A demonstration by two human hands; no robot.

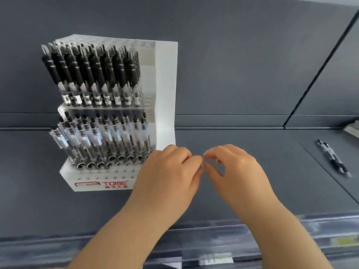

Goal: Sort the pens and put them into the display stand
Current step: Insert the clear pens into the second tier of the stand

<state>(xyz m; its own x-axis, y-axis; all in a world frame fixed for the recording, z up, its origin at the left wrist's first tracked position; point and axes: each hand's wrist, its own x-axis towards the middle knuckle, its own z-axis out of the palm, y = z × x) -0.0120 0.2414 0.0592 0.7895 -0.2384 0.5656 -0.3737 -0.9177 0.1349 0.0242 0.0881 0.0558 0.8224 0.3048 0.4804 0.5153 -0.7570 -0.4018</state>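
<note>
A white display stand stands on the dark shelf at the left. Its upper tier holds several black-grip pens and its lower tier several clear-barrelled pens. Some front sockets show as open holes. My left hand and my right hand meet fingertip to fingertip just right of the stand's base. Both have curled fingers. Blur hides whether anything small sits between the fingertips. Two dark pens lie loose on the shelf at the far right, away from both hands.
The grey shelf surface runs to a back wall. A slanted divider rises at the right. A pale object peeks in at the right edge. A clear plastic strip lines the shelf's front edge.
</note>
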